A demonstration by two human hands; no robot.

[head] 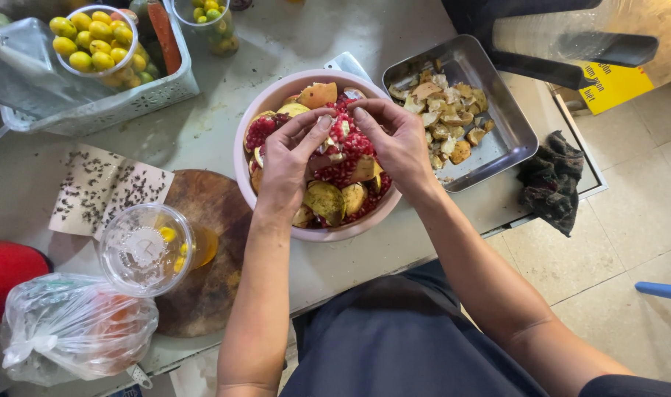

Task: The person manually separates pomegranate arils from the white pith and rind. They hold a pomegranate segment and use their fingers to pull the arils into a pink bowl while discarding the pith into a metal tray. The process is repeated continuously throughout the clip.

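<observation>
A pink bowl (241, 170) sits on the counter, filled with broken pomegranate pieces, red seeds and yellowish rind. Both hands are over it. My left hand (290, 163) and my right hand (396, 141) grip one pomegranate piece (343, 131) between their fingertips, the red seeds showing between the thumbs. To the right of the bowl a metal tray (512, 143) holds several scraps of peel and pith.
A wooden cutting board (207, 213) lies left of the bowl, with a lidded plastic cup (144, 250) on it. A white basket (108, 110) at the back left holds small yellow-green fruit. A plastic bag (74, 327), a speckled paper sheet (104, 187) and a dark rag (552, 184) lie around.
</observation>
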